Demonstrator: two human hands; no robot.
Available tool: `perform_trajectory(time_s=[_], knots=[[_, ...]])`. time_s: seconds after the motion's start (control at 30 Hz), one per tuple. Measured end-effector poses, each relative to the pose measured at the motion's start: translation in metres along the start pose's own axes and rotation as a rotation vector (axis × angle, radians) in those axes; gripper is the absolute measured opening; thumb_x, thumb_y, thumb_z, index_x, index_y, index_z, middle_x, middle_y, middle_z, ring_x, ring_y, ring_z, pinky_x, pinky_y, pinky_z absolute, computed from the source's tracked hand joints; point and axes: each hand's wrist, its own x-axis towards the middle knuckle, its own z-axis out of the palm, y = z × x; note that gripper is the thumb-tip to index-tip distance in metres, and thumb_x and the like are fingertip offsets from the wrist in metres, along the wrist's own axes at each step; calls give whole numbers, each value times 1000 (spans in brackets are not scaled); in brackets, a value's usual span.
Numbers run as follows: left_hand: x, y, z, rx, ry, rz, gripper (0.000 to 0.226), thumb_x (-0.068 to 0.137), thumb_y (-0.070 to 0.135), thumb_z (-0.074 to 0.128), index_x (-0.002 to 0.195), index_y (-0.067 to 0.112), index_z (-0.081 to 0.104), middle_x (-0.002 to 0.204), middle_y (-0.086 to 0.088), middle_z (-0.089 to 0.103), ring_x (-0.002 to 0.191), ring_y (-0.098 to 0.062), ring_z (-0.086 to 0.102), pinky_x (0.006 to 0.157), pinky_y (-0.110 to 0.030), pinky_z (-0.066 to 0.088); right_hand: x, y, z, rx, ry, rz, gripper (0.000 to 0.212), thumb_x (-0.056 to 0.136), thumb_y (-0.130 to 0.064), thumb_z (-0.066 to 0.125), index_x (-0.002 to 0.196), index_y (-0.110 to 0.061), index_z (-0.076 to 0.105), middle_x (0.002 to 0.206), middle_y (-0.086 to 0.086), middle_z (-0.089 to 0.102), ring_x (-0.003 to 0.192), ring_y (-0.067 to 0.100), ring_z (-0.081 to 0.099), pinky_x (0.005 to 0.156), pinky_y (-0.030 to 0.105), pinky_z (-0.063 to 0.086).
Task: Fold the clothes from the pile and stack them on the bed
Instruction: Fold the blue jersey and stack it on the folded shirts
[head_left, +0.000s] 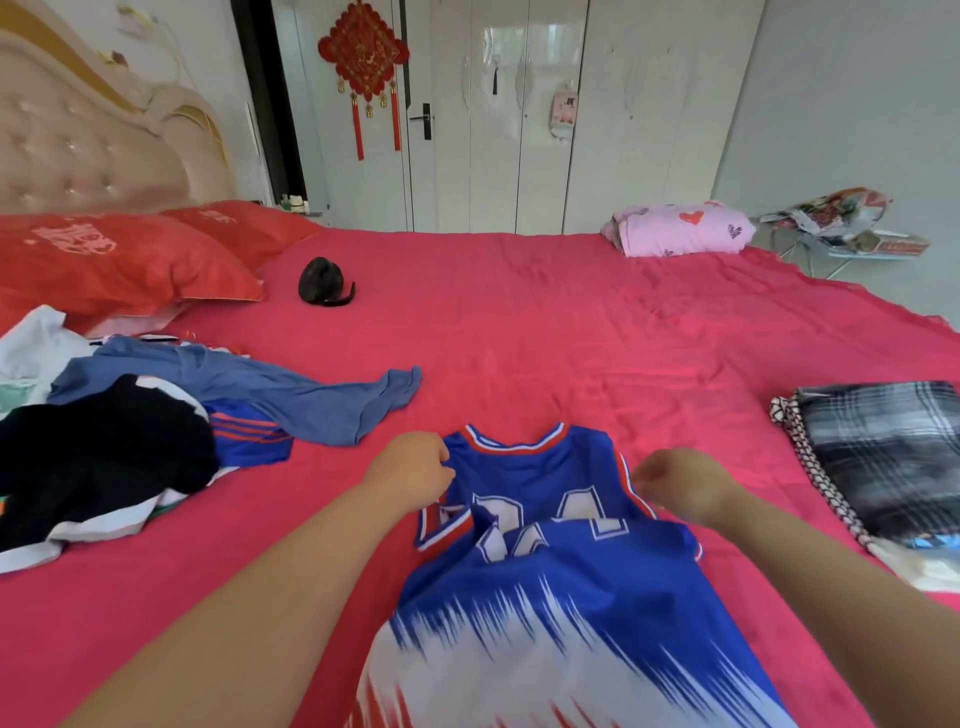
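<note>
A blue basketball jersey (535, 488) with white numbers and red-white trim lies in front of me on the red bed sheet (545, 332), bunched across its middle. My left hand (413, 470) pinches its left shoulder strap. My right hand (680, 486) pinches the right shoulder strap at the armhole trim. The unfolded pile (135, 431) sits at the left: black, white and blue garments, with a blue shirt spread over it. At the right edge lies a folded stack topped by a black-and-white plaid garment (888, 457).
Two red pillows (119, 265) lie at the headboard, far left. A small black object (322, 283) rests on the sheet near them. A folded pink blanket with hearts (680, 231) sits at the far edge. White wardrobe doors stand behind the bed.
</note>
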Motion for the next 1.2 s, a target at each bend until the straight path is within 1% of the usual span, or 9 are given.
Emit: perform_trajectory(time_s=[0.13,0.3,0.37,0.47,0.6,0.77,0.97,1.07,1.2], knots=[[59,-6,24,-15,48,-29,20,90,17,50,104,8,61,113,-11,63,106,-26,56,82,-32,41,67,0,11,-55,72,-11,30,93,-18,42,106,-8,67,110,12,66,104,27,58,79,28,41],[115,-18,62,-78,78,-63,37,93,22,52,126,5,48,129,-13,51,118,-27,48,95,-33,39,137,3,38,83,88,28,27,91,-12,42,74,-10,63,72,7,65,85,28,65,56,25,40],[129,-22,75,-87,42,-75,46,90,26,58,128,5,43,128,-14,50,118,-28,47,94,-35,38,153,2,48,116,89,12,20,93,-17,47,94,-8,64,90,12,68,90,31,65,70,27,47],[144,-28,90,-7,-5,-76,39,87,22,62,119,5,48,121,-13,56,112,-30,52,87,-35,40,171,3,60,19,89,-11,42,90,-23,55,130,-12,49,126,13,57,107,32,59,90,32,45],[164,-34,86,64,90,-37,22,94,19,50,103,1,57,114,-18,60,108,-33,53,85,-36,37,189,11,60,-130,182,-12,25,90,-22,51,109,-12,63,114,15,63,107,31,57,83,35,46],[196,-24,60,254,218,4,25,99,11,37,115,-1,52,125,-19,53,117,-32,49,93,-36,31,212,13,32,-43,288,32,19,89,-13,51,75,-6,62,79,21,69,89,32,64,68,31,45],[239,-6,31,88,388,-37,27,92,-2,39,114,-8,54,122,-26,55,116,-40,48,94,-41,33,240,-2,-1,96,457,110,15,77,-4,64,89,4,68,92,27,67,89,38,62,51,31,30],[248,-3,39,-22,343,7,41,94,1,39,135,-2,40,141,-22,42,132,-33,36,104,-33,23,248,-3,5,285,479,88,27,86,-4,53,109,3,65,113,25,63,105,36,58,76,33,42],[226,-5,75,-97,109,103,63,97,17,44,149,9,8,157,-14,7,145,-24,4,110,-25,7,229,-2,40,354,332,-117,54,92,-14,52,143,-11,33,148,14,33,137,25,31,109,27,21]])
